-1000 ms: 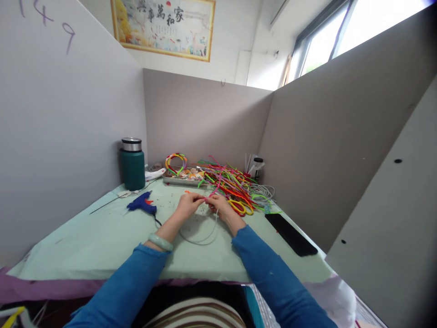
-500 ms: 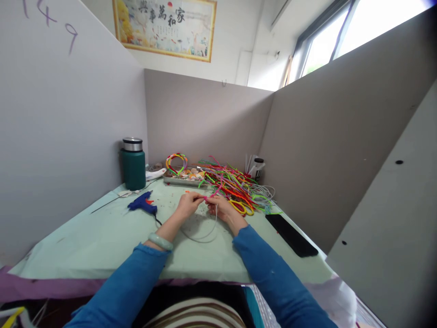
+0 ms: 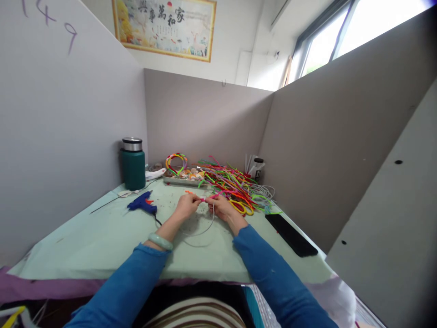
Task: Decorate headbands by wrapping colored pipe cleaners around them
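Observation:
My left hand (image 3: 187, 205) is closed, pinching a bright pink pipe cleaner (image 3: 202, 199) over the middle of the table. Close beside it my right hand (image 3: 220, 206) is also closed, its fingertips on the same pink strand. A thin grey cord (image 3: 210, 223) hangs from the fingers in a loose loop down to the cloth. How the cord and the pink strand join is hidden by my fingers. Behind my right hand lies a heap of coloured pipe cleaners (image 3: 232, 178), with yellow-handled scissors (image 3: 243, 208) at its near edge.
To the left lie a blue glue gun (image 3: 142, 202) and a green bottle (image 3: 133, 168). A metal tray (image 3: 184, 181) of small pieces stands at the back, with a multicoloured ring (image 3: 176, 164) on it. On the right are grey cord coils (image 3: 266, 193) and a black phone (image 3: 291, 234).
The pink pipe cleaner's free end has swung from upright down toward the right. The grey cord loop has shifted slightly left. Both hands keep nearly the same place.

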Demonstrator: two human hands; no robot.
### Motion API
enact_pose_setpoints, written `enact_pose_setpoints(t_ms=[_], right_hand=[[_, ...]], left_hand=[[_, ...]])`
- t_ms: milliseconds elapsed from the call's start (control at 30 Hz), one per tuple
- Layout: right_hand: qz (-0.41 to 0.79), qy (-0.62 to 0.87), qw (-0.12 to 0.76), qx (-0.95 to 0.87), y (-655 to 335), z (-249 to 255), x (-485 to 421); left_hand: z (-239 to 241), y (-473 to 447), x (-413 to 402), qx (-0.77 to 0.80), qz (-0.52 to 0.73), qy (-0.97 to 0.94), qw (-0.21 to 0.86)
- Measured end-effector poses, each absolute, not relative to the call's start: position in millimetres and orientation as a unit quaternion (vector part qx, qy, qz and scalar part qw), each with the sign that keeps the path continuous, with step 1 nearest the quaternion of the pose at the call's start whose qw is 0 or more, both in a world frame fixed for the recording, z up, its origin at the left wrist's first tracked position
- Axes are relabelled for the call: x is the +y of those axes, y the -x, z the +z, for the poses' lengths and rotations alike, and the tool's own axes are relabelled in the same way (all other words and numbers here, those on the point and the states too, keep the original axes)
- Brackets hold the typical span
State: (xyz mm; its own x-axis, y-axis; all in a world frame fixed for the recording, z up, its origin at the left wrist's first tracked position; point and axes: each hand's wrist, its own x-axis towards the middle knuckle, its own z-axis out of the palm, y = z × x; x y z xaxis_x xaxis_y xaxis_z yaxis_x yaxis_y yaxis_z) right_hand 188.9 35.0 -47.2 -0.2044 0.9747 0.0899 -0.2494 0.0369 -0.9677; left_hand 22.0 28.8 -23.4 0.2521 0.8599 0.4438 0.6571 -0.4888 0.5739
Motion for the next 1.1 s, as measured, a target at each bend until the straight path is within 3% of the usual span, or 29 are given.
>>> enact_pose_setpoints(t_ms=[533,1100], right_hand=[[0.514,0.413,0.513,-0.549,-185.0,-43.0,29.9],[0.546,0.372,0.525,-0.536,-185.2,-41.1,27.9]], left_hand=[[-32.2,-25.6,28.8,0.439,0.313,-0.822,0.184],[-35.0,-25.0,35.7,0.448,0.343,-0.787,0.248]])
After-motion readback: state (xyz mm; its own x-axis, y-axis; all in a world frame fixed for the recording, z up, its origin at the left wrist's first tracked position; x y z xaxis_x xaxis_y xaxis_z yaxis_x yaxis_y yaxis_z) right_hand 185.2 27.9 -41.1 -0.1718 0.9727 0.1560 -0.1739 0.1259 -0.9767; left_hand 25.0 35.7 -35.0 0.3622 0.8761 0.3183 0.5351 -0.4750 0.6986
